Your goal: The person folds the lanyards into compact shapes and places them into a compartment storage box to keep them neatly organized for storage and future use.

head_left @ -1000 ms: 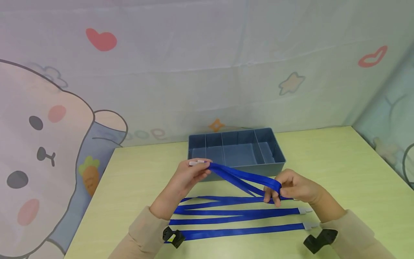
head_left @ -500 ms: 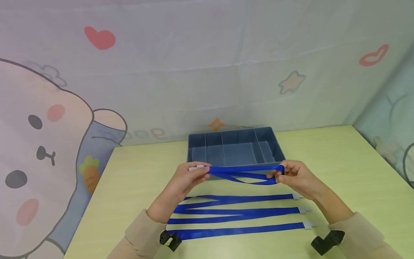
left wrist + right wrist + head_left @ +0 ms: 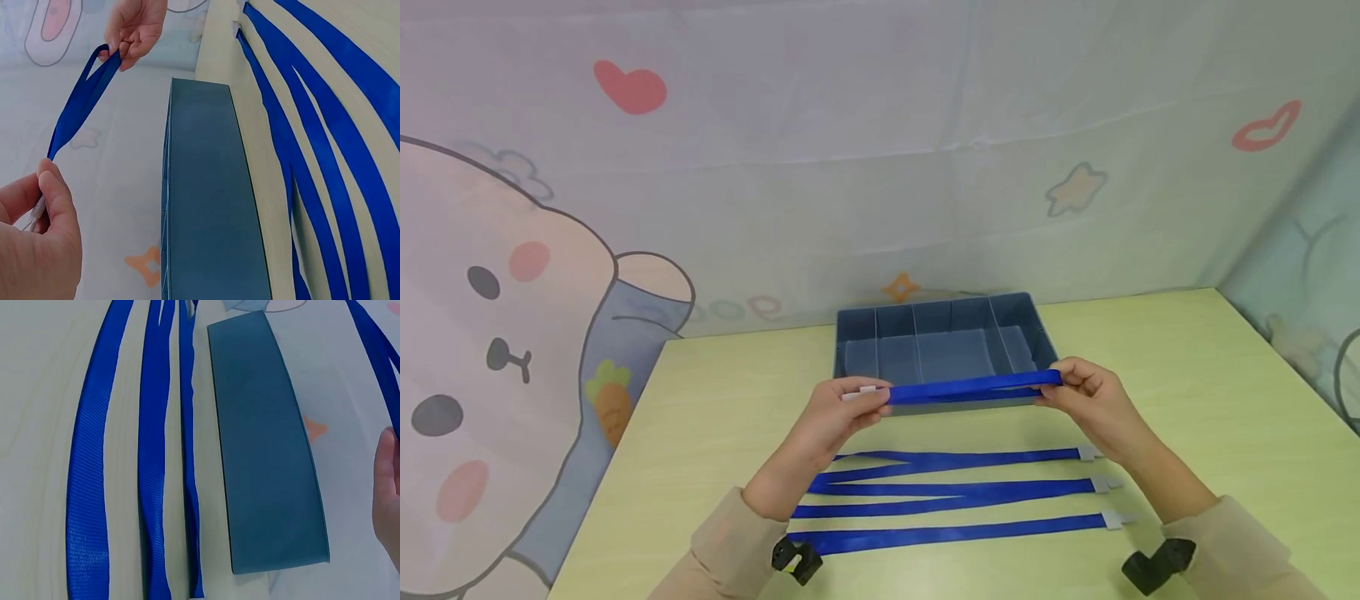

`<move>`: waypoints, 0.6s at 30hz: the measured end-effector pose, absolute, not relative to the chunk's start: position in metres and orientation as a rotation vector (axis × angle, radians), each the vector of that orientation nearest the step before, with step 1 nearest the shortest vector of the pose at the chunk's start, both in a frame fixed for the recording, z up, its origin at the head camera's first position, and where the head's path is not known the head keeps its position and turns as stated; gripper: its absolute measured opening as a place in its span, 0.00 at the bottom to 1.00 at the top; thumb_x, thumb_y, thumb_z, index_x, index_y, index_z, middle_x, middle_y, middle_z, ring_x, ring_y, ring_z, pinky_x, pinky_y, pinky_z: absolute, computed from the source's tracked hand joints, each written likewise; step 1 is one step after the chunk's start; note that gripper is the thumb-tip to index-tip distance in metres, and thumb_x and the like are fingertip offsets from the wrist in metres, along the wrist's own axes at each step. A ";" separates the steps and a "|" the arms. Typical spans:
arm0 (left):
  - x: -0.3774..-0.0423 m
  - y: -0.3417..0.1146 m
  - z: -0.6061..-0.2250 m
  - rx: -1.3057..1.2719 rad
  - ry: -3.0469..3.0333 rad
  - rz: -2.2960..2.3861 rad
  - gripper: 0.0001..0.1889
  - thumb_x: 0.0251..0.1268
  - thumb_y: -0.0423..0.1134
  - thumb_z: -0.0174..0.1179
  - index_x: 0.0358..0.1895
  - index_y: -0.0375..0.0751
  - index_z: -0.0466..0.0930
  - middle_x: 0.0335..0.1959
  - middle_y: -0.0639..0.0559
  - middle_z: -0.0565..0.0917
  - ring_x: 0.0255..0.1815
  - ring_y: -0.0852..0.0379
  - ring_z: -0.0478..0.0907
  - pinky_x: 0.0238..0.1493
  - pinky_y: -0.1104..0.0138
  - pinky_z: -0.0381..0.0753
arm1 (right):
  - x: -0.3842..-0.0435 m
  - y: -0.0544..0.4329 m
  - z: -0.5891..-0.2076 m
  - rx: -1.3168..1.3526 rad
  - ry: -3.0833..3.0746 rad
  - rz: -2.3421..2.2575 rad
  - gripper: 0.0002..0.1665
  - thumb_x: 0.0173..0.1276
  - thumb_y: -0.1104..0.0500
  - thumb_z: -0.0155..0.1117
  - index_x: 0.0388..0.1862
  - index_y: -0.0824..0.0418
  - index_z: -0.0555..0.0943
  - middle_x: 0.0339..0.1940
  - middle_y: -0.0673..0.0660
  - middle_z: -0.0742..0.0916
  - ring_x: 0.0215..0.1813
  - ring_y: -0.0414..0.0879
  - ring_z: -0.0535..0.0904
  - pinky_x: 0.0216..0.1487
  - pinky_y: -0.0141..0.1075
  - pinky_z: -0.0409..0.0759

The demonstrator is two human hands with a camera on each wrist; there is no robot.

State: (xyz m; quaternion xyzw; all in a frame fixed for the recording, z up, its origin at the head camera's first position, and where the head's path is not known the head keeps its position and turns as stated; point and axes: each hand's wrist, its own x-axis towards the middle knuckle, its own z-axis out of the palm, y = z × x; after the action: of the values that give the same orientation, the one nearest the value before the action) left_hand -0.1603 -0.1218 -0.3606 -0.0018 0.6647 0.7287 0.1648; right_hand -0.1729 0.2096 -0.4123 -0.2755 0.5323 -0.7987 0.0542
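Observation:
A folded blue lanyard (image 3: 958, 390) is stretched nearly level between both hands, above the table and in front of the tray. My left hand (image 3: 831, 417) pinches its left end, where a white plastic clip (image 3: 859, 392) sticks out past the thumb. The looped right end is held by my right hand (image 3: 1099, 410). From the left wrist view the strap (image 3: 78, 112) runs slanting between the two hands. Three more blue lanyards lie in rows below: a far one (image 3: 1007, 457), a middle one (image 3: 1037, 488) and a near one (image 3: 1000, 531), white clips toward the right.
A blue-grey divided tray (image 3: 958, 354) stands behind the hands, near the table's back edge, its compartments showing no contents. A printed cloth (image 3: 850, 150) hangs behind the pale table (image 3: 737, 375). Each sleeve cuff bears a black wrist device (image 3: 1157, 567).
My right hand has risen and shifted slightly right. The held lanyard, which slanted down with spread loops, is now taut and nearly level with its layers drawn together. The left hand stays about where it was.

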 end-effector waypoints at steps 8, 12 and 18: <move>-0.160 -0.120 -0.362 0.001 1.988 2.064 0.14 0.64 0.29 0.57 0.51 0.23 0.76 0.42 0.42 0.78 0.34 0.58 0.83 0.45 0.70 0.80 | -0.173 0.211 -0.412 -0.714 1.954 -2.336 0.18 0.65 0.77 0.51 0.38 0.56 0.80 0.39 0.47 0.84 0.40 0.39 0.81 0.44 0.31 0.81; -0.160 -0.121 -0.364 0.001 2.045 2.037 0.13 0.63 0.30 0.58 0.49 0.25 0.78 0.46 0.39 0.77 0.36 0.56 0.83 0.46 0.67 0.80 | -0.173 0.217 -0.409 -0.754 2.045 -2.188 0.16 0.64 0.77 0.53 0.37 0.56 0.79 0.38 0.47 0.84 0.38 0.40 0.82 0.42 0.31 0.81; -0.161 -0.124 -0.366 -0.015 2.096 2.038 0.12 0.63 0.29 0.58 0.47 0.26 0.79 0.45 0.39 0.78 0.34 0.57 0.83 0.47 0.66 0.80 | -0.176 0.225 -0.407 -0.934 1.865 -2.085 0.18 0.67 0.77 0.48 0.41 0.57 0.79 0.33 0.51 0.86 0.35 0.42 0.84 0.42 0.34 0.82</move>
State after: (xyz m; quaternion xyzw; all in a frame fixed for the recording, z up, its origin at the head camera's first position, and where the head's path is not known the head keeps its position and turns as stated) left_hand -0.1615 -0.1242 -0.3661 -0.0052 0.7127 0.6930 0.1087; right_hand -0.1762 0.2250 -0.4067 -0.3153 0.6296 -0.7036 0.0961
